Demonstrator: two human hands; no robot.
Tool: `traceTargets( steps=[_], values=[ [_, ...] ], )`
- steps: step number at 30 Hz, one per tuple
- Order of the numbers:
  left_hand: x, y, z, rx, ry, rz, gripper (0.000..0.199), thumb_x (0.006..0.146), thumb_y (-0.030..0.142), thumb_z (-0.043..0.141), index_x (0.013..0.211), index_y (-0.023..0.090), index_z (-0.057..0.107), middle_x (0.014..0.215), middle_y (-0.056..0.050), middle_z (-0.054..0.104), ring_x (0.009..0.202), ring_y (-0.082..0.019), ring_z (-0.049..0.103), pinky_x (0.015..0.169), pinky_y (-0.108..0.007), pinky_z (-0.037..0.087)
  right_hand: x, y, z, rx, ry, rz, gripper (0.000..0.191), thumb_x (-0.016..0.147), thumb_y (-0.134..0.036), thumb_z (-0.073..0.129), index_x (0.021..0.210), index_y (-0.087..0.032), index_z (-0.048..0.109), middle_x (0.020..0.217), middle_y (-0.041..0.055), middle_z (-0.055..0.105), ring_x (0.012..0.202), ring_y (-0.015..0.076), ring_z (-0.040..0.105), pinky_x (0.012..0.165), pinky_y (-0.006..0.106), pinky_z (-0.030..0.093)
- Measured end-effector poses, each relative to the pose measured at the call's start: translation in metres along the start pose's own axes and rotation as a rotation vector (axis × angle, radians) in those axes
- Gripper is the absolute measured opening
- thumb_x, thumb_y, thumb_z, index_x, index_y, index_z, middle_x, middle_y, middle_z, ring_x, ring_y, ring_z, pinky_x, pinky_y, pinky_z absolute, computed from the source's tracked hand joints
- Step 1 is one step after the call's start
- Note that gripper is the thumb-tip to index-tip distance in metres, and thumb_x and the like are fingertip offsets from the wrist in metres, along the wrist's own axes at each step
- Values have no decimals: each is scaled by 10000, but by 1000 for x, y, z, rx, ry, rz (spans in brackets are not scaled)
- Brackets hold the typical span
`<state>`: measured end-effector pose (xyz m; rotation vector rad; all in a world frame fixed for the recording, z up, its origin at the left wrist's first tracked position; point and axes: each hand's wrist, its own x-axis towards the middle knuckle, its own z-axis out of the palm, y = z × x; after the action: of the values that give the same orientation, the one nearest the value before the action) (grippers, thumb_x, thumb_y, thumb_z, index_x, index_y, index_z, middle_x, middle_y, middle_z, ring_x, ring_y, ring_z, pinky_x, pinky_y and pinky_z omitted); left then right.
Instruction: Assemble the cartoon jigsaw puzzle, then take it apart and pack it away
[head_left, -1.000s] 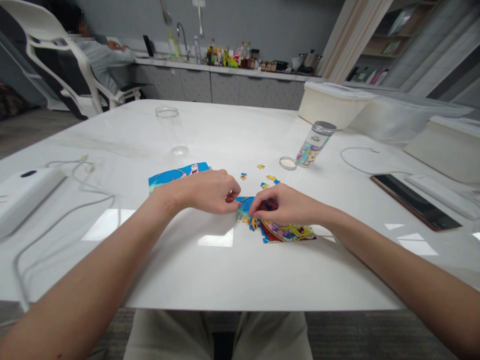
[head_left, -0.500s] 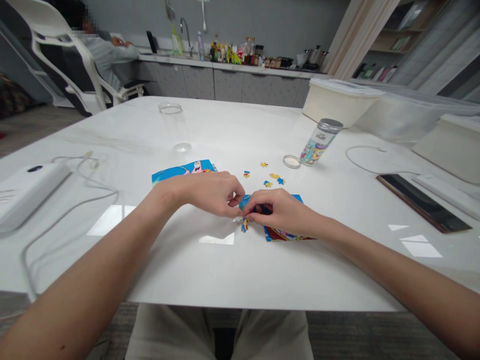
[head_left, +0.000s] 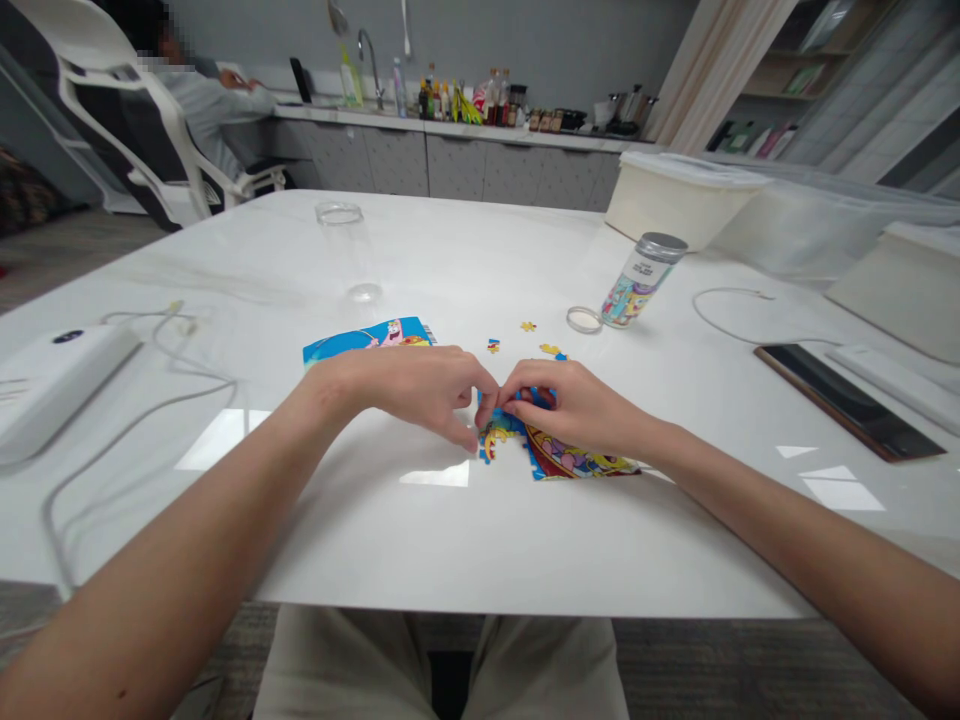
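Note:
My left hand (head_left: 405,392) and my right hand (head_left: 574,405) meet at the table's middle, fingertips almost touching. Both pinch the edge of a small assembled patch of jigsaw pieces (head_left: 499,438), which is partly hidden beneath them. Below my right hand lies a colourful cartoon puzzle section (head_left: 577,462). Beyond my left hand is a blue cartoon picture card (head_left: 367,338). A few loose jigsaw pieces (head_left: 493,345) lie farther out. Behind them stand a cylindrical puzzle tin (head_left: 641,282) and its round lid (head_left: 583,319).
A tall clear glass (head_left: 345,250) stands on the white table (head_left: 420,540). A white device (head_left: 60,385) with a cable lies left, a phone (head_left: 847,403) right. White storage boxes (head_left: 682,200) sit back right. A seated person (head_left: 210,115) is beyond the table.
My hands have closed toward each other, and my right hand has shifted left and now covers some loose pieces. More of the picture section shows below it. The view has shifted slightly.

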<state>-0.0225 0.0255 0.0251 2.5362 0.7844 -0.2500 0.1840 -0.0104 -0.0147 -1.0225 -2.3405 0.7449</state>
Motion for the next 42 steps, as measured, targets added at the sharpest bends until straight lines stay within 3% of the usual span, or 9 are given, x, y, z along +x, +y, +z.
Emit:
traceTargets(
  steps=[12, 34, 42],
  values=[
    [4, 2, 1, -54, -20, 91, 178, 785, 356, 665, 917, 248, 716, 559, 66, 414, 479, -90, 411, 513, -216, 290, 1, 9, 1, -28, 66, 63, 170, 812, -135, 527, 836, -184, 688, 843, 23, 670, 713, 122, 551, 667, 269, 410],
    [6, 4, 6, -94, -49, 74, 135, 746, 286, 645, 834, 234, 734, 587, 44, 528, 499, -98, 445, 542, -230, 333, 1, 11, 2, -28, 65, 70, 181, 797, -123, 514, 829, -184, 681, 839, 24, 669, 705, 124, 556, 648, 268, 417],
    [1, 3, -4, -37, 14, 82, 162, 785, 314, 624, 894, 244, 721, 515, 68, 391, 479, -101, 402, 535, -238, 306, 2, 12, 1, -59, 61, 56, 171, 810, -125, 524, 832, -188, 681, 829, 19, 668, 705, 123, 563, 667, 267, 427]
  ],
)
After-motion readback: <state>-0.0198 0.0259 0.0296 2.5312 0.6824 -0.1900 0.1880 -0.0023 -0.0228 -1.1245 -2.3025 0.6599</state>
